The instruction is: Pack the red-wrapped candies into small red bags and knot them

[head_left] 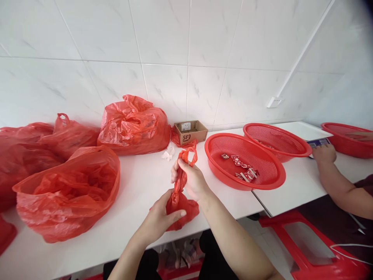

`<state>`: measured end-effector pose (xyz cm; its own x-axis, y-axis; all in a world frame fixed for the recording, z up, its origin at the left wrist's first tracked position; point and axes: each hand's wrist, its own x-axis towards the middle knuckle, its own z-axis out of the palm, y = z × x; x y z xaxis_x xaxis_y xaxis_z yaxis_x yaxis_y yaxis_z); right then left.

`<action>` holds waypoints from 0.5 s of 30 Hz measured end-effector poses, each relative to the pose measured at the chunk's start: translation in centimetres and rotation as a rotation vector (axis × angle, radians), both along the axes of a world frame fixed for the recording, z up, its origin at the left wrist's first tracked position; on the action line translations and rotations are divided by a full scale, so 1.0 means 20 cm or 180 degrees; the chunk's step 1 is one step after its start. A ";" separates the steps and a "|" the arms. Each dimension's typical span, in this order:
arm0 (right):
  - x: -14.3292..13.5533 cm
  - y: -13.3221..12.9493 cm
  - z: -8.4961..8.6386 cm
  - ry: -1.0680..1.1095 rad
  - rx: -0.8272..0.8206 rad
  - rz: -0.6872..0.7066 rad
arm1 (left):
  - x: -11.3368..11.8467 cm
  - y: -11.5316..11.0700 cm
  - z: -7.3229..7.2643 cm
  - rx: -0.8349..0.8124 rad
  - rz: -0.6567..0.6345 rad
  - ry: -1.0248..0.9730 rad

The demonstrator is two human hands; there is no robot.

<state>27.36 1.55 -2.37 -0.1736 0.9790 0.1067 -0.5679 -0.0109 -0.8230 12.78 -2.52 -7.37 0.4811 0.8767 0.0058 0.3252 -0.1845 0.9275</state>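
Note:
A small red plastic bag [186, 212] stands near the front edge of the white table, its neck gathered and twisted upward. My right hand [190, 177] is closed around that neck, with a loop of the handle sticking out above the fingers. Lower down, my left hand [159, 216] wraps round the left side of the same bag, thumb across its front. The bag's contents are hidden by the plastic.
Several large red bags [134, 128] line the left and back. An open red bag [67, 194] sits front left. A cardboard box [190, 132] is behind my hands. Red baskets [217, 171] stand right, one holding small packets. A person's hand [325, 153] rests by a scale.

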 end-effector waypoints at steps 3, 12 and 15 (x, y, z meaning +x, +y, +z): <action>-0.01 -0.04 0.00 -0.0534 0.0366 -0.0212 | 0.02 0.01 -0.02 0.0394 0.0276 -0.0700; 0.03 0.01 -0.07 0.0374 -0.0420 -0.0840 | 0.13 -0.04 -0.03 -0.0470 0.1353 -0.2262; 0.04 0.04 -0.14 0.0484 -0.0495 -0.0918 | 0.13 -0.03 -0.01 -0.0954 0.1504 -0.3025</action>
